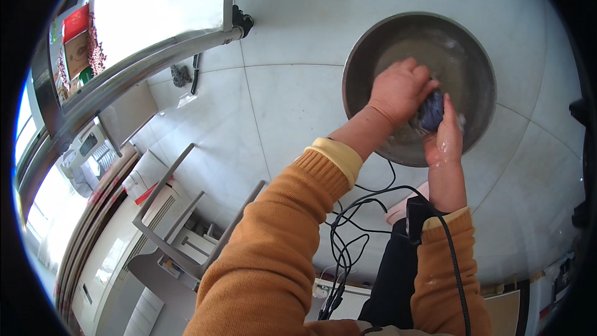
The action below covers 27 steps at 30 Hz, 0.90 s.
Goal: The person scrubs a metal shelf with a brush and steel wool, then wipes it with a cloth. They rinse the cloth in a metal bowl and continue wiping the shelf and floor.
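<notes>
A round grey metal basin [480, 74] stands on the tiled floor, with some cloudy liquid in its bottom. Over it, my left hand [405, 86] presses with bent fingers on the upper left side of a wet, dark blue-purple bundle, seemingly cloth [431, 111]. My right hand [447, 135] supports the same bundle from the right, palm turned inward, with whitish suds or wet spots on the wrist. The bundle is squeezed between both hands. Part of it is hidden by the left hand's fingers.
Black cables [343, 242] hang and loop below the basin, near my pink shoe [406, 205]. A metal-framed table [200, 4] stands at the upper left. A grey plastic chair [163, 270] is at the lower left. A dark-handled object [196, 74] lies on the floor.
</notes>
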### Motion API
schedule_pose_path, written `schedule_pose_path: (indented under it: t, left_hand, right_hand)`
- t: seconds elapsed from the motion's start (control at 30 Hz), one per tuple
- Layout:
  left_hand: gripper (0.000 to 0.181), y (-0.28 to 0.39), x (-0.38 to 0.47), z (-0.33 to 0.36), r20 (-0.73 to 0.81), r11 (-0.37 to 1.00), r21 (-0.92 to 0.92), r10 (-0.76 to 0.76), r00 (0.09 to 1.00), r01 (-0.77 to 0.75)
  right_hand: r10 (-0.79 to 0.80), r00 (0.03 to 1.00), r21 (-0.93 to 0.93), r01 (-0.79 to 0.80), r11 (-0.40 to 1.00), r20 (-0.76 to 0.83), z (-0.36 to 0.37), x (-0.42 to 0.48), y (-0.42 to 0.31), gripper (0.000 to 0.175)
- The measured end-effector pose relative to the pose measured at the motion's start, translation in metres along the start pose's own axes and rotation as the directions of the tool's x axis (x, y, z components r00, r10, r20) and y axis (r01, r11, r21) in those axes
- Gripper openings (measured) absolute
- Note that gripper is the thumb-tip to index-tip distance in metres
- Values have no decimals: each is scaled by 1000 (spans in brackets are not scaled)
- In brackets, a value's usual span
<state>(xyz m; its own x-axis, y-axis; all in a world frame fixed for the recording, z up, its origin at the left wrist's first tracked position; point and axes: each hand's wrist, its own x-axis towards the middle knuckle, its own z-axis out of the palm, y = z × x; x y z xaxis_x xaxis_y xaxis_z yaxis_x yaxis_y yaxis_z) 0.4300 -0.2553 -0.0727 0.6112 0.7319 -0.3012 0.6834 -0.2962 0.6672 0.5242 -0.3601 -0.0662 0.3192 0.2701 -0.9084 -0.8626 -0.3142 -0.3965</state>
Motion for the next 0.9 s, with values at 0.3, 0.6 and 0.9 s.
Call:
schedule_pose_path:
  t: [0.3,0.6,0.9]
  left_hand:
    - [34,18,-31,24,108,863,-341,-356,928,371]
    - [19,58,-50,-2,-66,914,-378,135,989,-150]
    - [24,18,-7,5,-84,988,-154,19,996,-32]
  right_hand:
    - [293,936,175,-328,928,196,4,1,-7,67]
    - [159,910,259,-271,927,382,11,-22,-17,55]
    - [88,996,72,-90,993,35,10,-13,2,44]
